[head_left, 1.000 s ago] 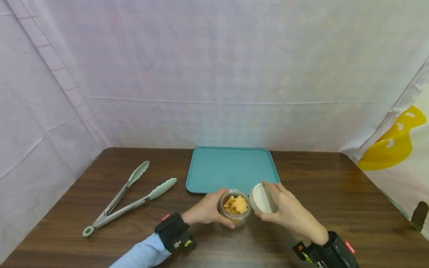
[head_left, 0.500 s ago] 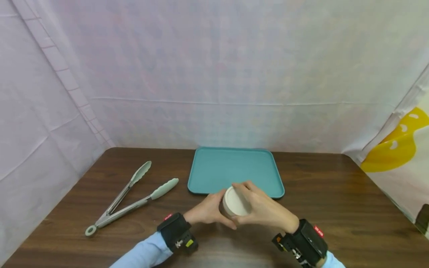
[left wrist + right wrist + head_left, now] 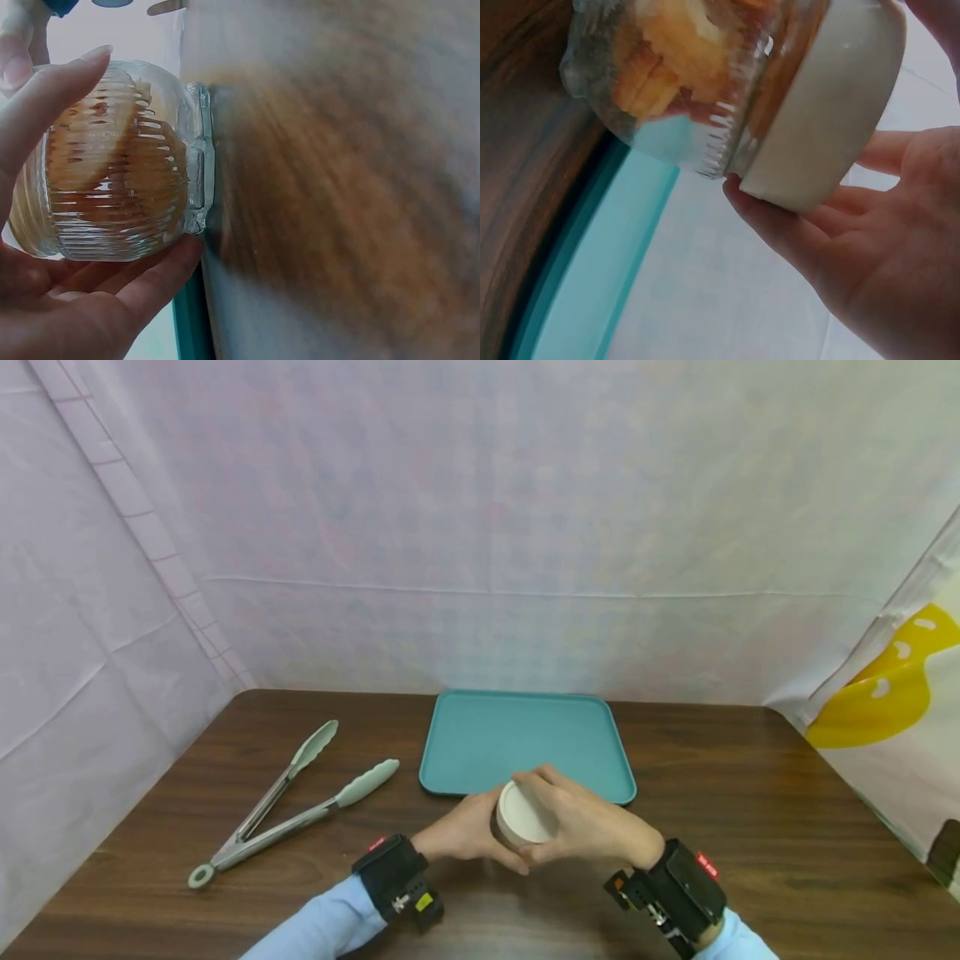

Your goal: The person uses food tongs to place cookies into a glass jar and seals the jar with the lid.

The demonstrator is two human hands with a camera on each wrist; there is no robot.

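Head view: I see a big brown wooden surface (image 3: 750, 827) with pale cloth walls (image 3: 480, 527) around it. A teal tray (image 3: 525, 739) lies flat at the far middle of the surface. To its left lie metal tongs (image 3: 288, 806) with pale green tips, spread apart and well away from my hands. Just in front of the tray's near edge I hold a small ribbed glass jar (image 3: 112, 172) with orange snack pieces inside. My left hand (image 3: 457, 831) has its grip curled around the jar's side, thumb on one side and fingers (image 3: 150, 289) under the other. My right hand (image 3: 585, 827) has its grip wrapped around the white lid (image 3: 522, 814), which sits on the jar's mouth. The right wrist view shows the lid (image 3: 825, 112) capping the glass, with my fingers (image 3: 780, 229) along its rim.
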